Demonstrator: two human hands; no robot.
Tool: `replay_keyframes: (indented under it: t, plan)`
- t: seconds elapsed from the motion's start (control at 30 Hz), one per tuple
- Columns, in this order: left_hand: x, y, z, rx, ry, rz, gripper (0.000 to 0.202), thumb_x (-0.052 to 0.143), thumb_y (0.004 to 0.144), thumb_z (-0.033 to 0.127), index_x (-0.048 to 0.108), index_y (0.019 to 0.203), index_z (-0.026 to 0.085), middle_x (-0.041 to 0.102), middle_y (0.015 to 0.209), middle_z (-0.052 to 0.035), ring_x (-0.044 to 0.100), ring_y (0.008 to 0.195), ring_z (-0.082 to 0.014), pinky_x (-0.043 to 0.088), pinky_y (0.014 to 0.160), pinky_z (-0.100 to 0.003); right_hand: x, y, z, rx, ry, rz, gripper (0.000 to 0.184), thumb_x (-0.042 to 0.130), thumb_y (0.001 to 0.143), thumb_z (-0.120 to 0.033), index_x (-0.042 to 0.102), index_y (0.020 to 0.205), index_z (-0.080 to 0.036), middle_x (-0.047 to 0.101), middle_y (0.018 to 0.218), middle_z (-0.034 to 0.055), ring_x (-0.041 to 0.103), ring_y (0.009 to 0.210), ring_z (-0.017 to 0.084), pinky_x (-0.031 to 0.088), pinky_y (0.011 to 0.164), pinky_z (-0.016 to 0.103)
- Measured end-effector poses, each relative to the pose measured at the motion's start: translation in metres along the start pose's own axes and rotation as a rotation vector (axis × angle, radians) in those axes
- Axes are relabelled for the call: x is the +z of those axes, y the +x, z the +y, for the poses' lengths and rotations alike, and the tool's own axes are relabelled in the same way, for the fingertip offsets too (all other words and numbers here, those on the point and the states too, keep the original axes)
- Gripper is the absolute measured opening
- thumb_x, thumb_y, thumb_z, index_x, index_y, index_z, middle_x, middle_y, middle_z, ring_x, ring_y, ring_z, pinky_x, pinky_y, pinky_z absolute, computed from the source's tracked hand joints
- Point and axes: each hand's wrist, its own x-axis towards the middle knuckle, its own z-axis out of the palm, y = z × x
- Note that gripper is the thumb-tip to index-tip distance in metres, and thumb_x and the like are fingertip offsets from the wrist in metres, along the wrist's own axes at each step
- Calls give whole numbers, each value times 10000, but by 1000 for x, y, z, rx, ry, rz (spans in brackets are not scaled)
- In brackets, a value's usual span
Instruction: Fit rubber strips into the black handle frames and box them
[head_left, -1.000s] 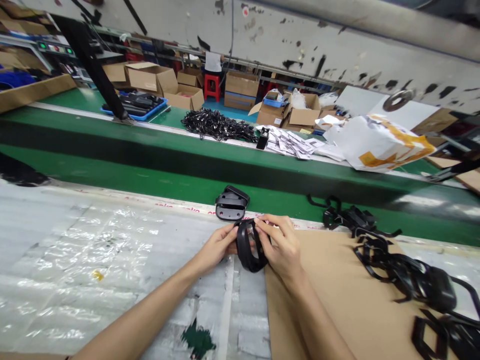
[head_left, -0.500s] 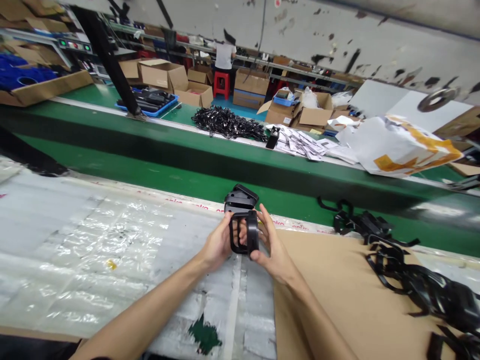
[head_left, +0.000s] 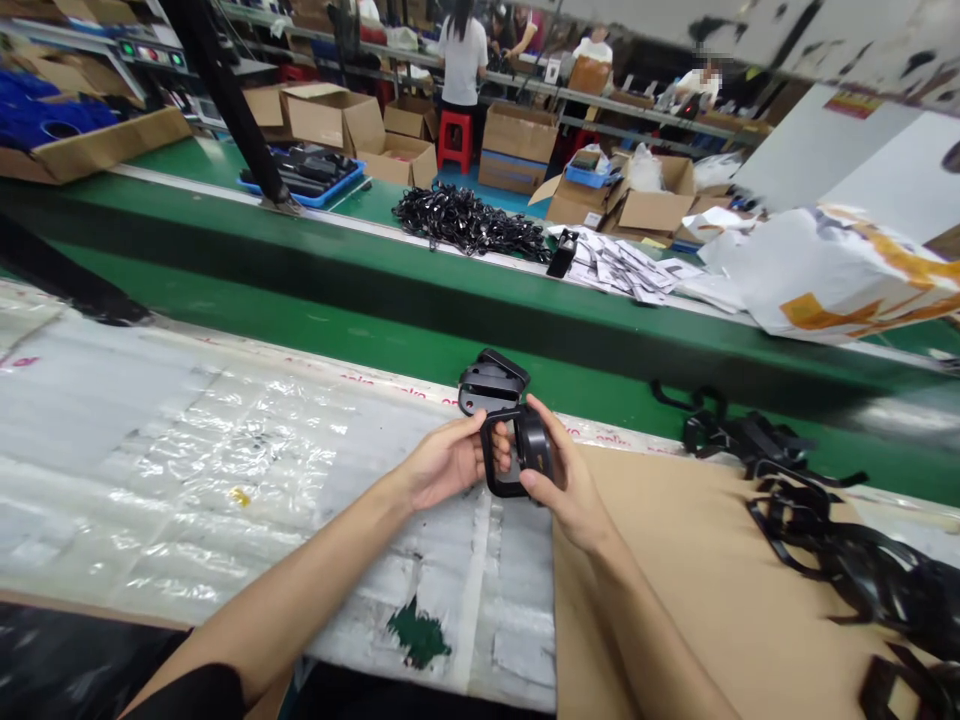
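Both hands hold one black plastic loop-shaped part (head_left: 517,455) above the bench's middle. My left hand (head_left: 450,465) pinches its left side with thumb and fingers. My right hand (head_left: 570,480) wraps round its right side, thumb on the front. Just beyond the hands lies a second black part (head_left: 491,383) at the edge of the plastic sheet. A heap of similar black strap parts (head_left: 840,530) lies to the right on the brown cardboard (head_left: 690,580).
A clear plastic sheet (head_left: 187,450) covers the bench on the left. A green conveyor belt (head_left: 337,300) runs across behind it. Beyond it lie a pile of black parts (head_left: 469,220), papers (head_left: 622,270), a white bag (head_left: 832,270) and cardboard boxes (head_left: 322,115). People work at the far back.
The black part has been turned in my hands, from a ring seen edge-on to a squarish loop facing me. The camera has tilted up, showing more of the far workshop.
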Motion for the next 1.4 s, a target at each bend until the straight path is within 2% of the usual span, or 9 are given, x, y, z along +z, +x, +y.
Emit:
replay_keyframes:
  t: [0.13,0.3,0.4,0.47,0.63,0.8,0.93,1.13,1.4]
  plan:
    - [-2,0,1,-18,-1,-8,285,753,934,382,762,948,97,769,873,-109,708,783,-186,549,834,-321,2,-1,-1,-1,-10,18,878,779,879,-620,442,1611,-275,608,1527,138,632,1357,324,552,1108,482]
    - [4,-1,-2,154,213,-4,413,744,934,474,746,1069,84,798,942,-148,746,805,-224,561,806,-341,8,-2,3,1,-4,123,829,785,885,-597,462,1579,-280,597,1531,139,616,1373,327,544,1121,495]
    - [5,-2,-2,169,203,24,313,818,891,357,715,1087,137,802,965,-107,758,820,-209,575,799,-329,8,-2,4,4,30,124,834,786,882,-600,454,1575,-274,602,1515,147,636,1341,329,579,1069,481]
    - [2,-3,1,122,152,22,276,847,861,287,712,1056,146,798,984,-96,760,854,-206,585,823,-331,7,-1,3,0,30,94,842,779,879,-619,453,1572,-270,568,1552,145,617,1364,331,569,1083,477]
    - [-6,-2,9,20,117,22,335,827,877,419,729,919,101,761,854,-90,726,759,-187,587,810,-331,8,0,-1,6,30,34,873,764,869,-662,442,1577,-263,642,1464,134,651,1311,332,588,1047,470]
    - [-3,-2,9,80,206,66,398,871,826,451,712,821,86,706,715,-60,686,648,-155,566,699,-272,12,-2,2,27,56,64,844,772,860,-664,470,1541,-267,612,1489,144,688,1239,328,597,1027,494]
    - [7,-5,5,116,157,3,407,841,849,474,664,768,116,657,695,-35,653,646,-143,556,663,-257,15,-3,4,49,149,47,870,815,855,-590,414,1569,-294,647,1422,141,714,1156,327,602,1009,541]
    - [10,-8,1,204,300,-43,341,893,811,371,693,974,147,667,759,1,624,642,-106,527,663,-223,16,-5,5,40,174,31,892,827,862,-528,363,1602,-345,657,1379,127,739,1047,320,624,950,563]
    - [7,-4,-3,310,576,75,386,857,844,407,706,1085,147,771,980,-70,722,850,-169,583,825,-281,13,-4,16,-54,-77,126,932,844,828,-493,384,1619,-318,557,1545,139,542,1419,393,497,1153,606]
